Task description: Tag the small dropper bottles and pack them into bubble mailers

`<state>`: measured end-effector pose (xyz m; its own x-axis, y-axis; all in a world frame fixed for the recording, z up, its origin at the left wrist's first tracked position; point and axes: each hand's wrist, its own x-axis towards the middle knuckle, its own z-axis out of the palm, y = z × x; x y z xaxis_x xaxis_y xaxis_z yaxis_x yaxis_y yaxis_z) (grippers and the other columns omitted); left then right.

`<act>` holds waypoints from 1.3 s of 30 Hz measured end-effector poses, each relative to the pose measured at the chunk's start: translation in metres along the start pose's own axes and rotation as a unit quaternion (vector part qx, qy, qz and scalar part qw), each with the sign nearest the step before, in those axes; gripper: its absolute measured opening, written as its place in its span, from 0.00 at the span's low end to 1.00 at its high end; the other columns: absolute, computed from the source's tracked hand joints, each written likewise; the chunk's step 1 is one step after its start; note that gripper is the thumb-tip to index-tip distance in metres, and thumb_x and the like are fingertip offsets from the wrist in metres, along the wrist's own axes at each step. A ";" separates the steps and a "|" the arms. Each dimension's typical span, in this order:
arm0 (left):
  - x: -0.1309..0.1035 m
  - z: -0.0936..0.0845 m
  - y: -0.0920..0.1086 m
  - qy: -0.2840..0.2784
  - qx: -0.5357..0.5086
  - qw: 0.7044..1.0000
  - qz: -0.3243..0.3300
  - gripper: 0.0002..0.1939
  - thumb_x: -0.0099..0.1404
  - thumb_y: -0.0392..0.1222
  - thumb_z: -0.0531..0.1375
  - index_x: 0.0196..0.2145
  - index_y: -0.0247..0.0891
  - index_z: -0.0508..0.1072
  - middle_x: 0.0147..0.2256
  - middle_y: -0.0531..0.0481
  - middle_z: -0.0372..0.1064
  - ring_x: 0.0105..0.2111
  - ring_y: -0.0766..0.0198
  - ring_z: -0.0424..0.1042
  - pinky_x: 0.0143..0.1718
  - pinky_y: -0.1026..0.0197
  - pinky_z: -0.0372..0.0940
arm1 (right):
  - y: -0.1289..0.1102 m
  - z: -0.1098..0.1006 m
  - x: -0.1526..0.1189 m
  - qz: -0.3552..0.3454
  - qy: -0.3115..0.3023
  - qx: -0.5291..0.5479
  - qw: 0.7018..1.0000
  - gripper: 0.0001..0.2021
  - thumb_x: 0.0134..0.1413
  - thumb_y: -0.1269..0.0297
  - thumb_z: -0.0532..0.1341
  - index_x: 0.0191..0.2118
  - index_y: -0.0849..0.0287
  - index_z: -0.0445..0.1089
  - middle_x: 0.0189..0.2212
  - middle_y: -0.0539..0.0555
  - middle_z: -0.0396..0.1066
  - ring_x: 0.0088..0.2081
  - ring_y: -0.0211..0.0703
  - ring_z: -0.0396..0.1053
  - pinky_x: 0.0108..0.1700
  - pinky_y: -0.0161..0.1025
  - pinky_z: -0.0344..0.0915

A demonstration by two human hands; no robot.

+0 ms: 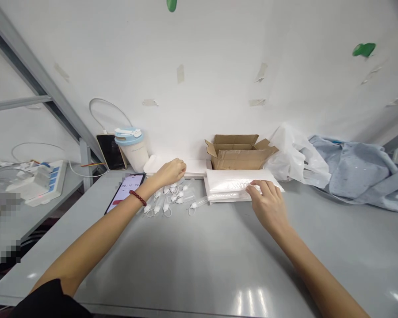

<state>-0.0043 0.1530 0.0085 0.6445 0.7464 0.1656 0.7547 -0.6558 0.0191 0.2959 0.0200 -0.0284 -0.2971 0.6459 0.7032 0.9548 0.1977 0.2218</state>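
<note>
My left hand is closed, fingers curled downward, over the near edge of a stack of white sheets. Whatever its fingertips hold is hidden. Just below it lie several small clear tubes with white caps and loop straps, and one similar tube sits a little apart on the right. My right hand pinches with thumb and fingers at the right part of a clear plastic bag, the top one of a flat stack in front of the cardboard box.
An open cardboard box stands against the wall, beside a white plastic bag and light blue cloth. To the left are a phone showing a timer, a cup with a blue lid, another phone and a power strip.
</note>
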 end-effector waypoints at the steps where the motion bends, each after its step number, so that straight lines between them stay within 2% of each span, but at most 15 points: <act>1: 0.000 -0.002 0.000 0.006 0.003 1.000 -0.005 0.09 0.62 0.34 0.50 0.30 0.35 0.69 0.32 0.42 0.68 0.37 0.56 0.65 0.35 0.59 0.60 | 0.000 -0.001 0.000 0.000 0.002 -0.001 1.000 0.13 0.49 0.84 0.52 0.32 0.61 0.70 0.37 0.58 0.69 0.40 0.46 0.59 0.37 0.39 0.52; 7: -0.007 -0.015 -0.006 0.077 -0.014 0.996 -0.036 0.07 0.62 0.35 0.48 0.31 0.36 0.65 0.32 0.45 0.65 0.35 0.58 0.64 0.36 0.58 0.60 | -0.001 -0.003 0.001 0.004 0.001 -0.010 1.000 0.14 0.48 0.84 0.52 0.30 0.60 0.70 0.37 0.58 0.70 0.40 0.47 0.60 0.37 0.39 0.53; 11: -0.022 -0.027 -0.001 0.112 0.011 0.994 -0.001 0.07 0.64 0.36 0.48 0.33 0.37 0.64 0.33 0.46 0.65 0.36 0.58 0.63 0.36 0.58 0.60 | -0.002 -0.003 0.002 0.011 0.003 -0.008 1.000 0.13 0.49 0.83 0.51 0.34 0.62 0.69 0.37 0.59 0.71 0.40 0.47 0.61 0.38 0.40 0.54; 15: -0.050 -0.037 0.030 0.130 0.088 0.985 0.077 0.10 0.67 0.33 0.45 0.32 0.35 0.65 0.32 0.44 0.65 0.34 0.58 0.64 0.34 0.57 0.61 | -0.017 -0.013 0.005 0.026 0.062 0.031 0.997 0.15 0.53 0.79 0.51 0.46 0.67 0.64 0.39 0.62 0.70 0.42 0.49 0.64 0.44 0.44 0.57; 19: -0.079 -0.035 0.076 0.207 0.136 0.948 0.198 0.11 0.67 0.30 0.46 0.34 0.34 0.66 0.34 0.42 0.68 0.37 0.58 0.66 0.36 0.56 0.63 | -0.053 -0.034 0.005 -0.046 0.090 0.099 0.990 0.21 0.55 0.65 0.57 0.54 0.68 0.59 0.47 0.68 0.67 0.51 0.56 0.63 0.49 0.50 0.60; 22: -0.091 -0.024 0.102 0.241 0.116 0.922 0.278 0.07 0.66 0.29 0.50 0.36 0.33 0.67 0.37 0.43 0.70 0.39 0.59 0.67 0.36 0.58 0.65 | -0.076 -0.046 -0.001 -0.102 0.076 0.090 0.988 0.19 0.55 0.69 0.58 0.52 0.65 0.62 0.50 0.65 0.68 0.53 0.55 0.63 0.53 0.52 0.57; 24: -0.093 -0.014 0.108 0.217 0.053 0.936 0.272 0.07 0.66 0.29 0.51 0.34 0.34 0.68 0.36 0.45 0.70 0.38 0.60 0.67 0.37 0.59 0.65 | -0.082 -0.048 -0.004 -0.126 0.051 0.086 0.987 0.13 0.56 0.75 0.56 0.47 0.64 0.66 0.46 0.62 0.71 0.50 0.52 0.66 0.55 0.52 0.56; 26: -0.092 -0.005 0.102 0.196 -0.024 0.955 0.221 0.06 0.66 0.32 0.52 0.34 0.34 0.68 0.35 0.45 0.70 0.38 0.61 0.67 0.39 0.58 0.65 | -0.081 -0.045 -0.005 -0.130 0.023 0.081 0.988 0.09 0.56 0.80 0.53 0.39 0.64 0.68 0.40 0.59 0.74 0.45 0.48 0.69 0.54 0.51 0.57; 28: -0.090 0.002 0.086 0.210 -0.082 0.966 0.128 0.06 0.67 0.35 0.52 0.35 0.35 0.68 0.36 0.44 0.70 0.39 0.60 0.66 0.42 0.56 0.65 | -0.076 -0.040 -0.005 -0.124 0.004 0.070 0.990 0.09 0.55 0.81 0.52 0.34 0.64 0.67 0.36 0.57 0.74 0.41 0.47 0.70 0.51 0.49 0.60; 29: -0.091 0.004 0.076 0.236 -0.099 0.964 0.072 0.06 0.67 0.36 0.52 0.35 0.35 0.68 0.36 0.44 0.70 0.40 0.59 0.66 0.43 0.55 0.64 | -0.074 -0.038 -0.005 -0.121 0.004 0.064 0.991 0.09 0.55 0.82 0.53 0.33 0.64 0.67 0.36 0.58 0.74 0.41 0.47 0.70 0.49 0.48 0.61; 31: -0.093 0.003 0.053 0.269 -0.110 0.953 -0.087 0.08 0.66 0.39 0.52 0.36 0.36 0.69 0.38 0.43 0.70 0.43 0.55 0.66 0.47 0.50 0.62 | -0.071 -0.036 -0.005 -0.119 0.012 0.061 0.991 0.08 0.53 0.81 0.54 0.33 0.64 0.66 0.36 0.59 0.73 0.40 0.49 0.69 0.45 0.46 0.64; 33: -0.098 -0.002 0.033 0.242 -0.142 0.932 -0.228 0.11 0.63 0.43 0.55 0.40 0.35 0.70 0.42 0.42 0.70 0.47 0.50 0.65 0.49 0.46 0.60 | -0.070 -0.036 -0.005 -0.115 0.021 0.068 0.991 0.07 0.51 0.82 0.56 0.32 0.64 0.65 0.37 0.60 0.72 0.40 0.49 0.69 0.42 0.44 0.66; 35: -0.103 -0.012 0.018 0.174 -0.268 0.892 -0.319 0.17 0.59 0.47 0.58 0.42 0.34 0.71 0.42 0.41 0.71 0.44 0.50 0.68 0.47 0.47 0.63 | -0.071 -0.037 -0.005 -0.107 0.026 0.076 0.991 0.08 0.49 0.83 0.57 0.32 0.64 0.64 0.38 0.62 0.71 0.41 0.51 0.68 0.39 0.42 0.66; 36: -0.106 -0.017 0.013 0.127 -0.364 0.858 -0.340 0.19 0.59 0.49 0.58 0.43 0.33 0.71 0.41 0.41 0.72 0.42 0.51 0.70 0.44 0.49 0.65 | -0.071 -0.038 -0.006 -0.102 0.027 0.079 0.991 0.08 0.48 0.83 0.57 0.32 0.64 0.64 0.39 0.62 0.70 0.41 0.52 0.67 0.38 0.42 0.67; 39: -0.110 -0.028 0.006 0.007 -0.589 0.736 -0.333 0.21 0.57 0.50 0.61 0.44 0.34 0.73 0.38 0.43 0.75 0.36 0.55 0.74 0.35 0.56 0.68 | -0.074 -0.040 -0.006 -0.102 0.021 0.097 0.990 0.09 0.46 0.82 0.58 0.33 0.64 0.62 0.43 0.66 0.67 0.46 0.57 0.65 0.40 0.46 0.68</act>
<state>-0.0743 0.0635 0.0180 0.1709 0.9512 -0.2570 0.2674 0.2063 0.9413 0.2265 -0.0283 -0.0218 -0.4805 0.5475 0.6851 0.8562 0.4618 0.2315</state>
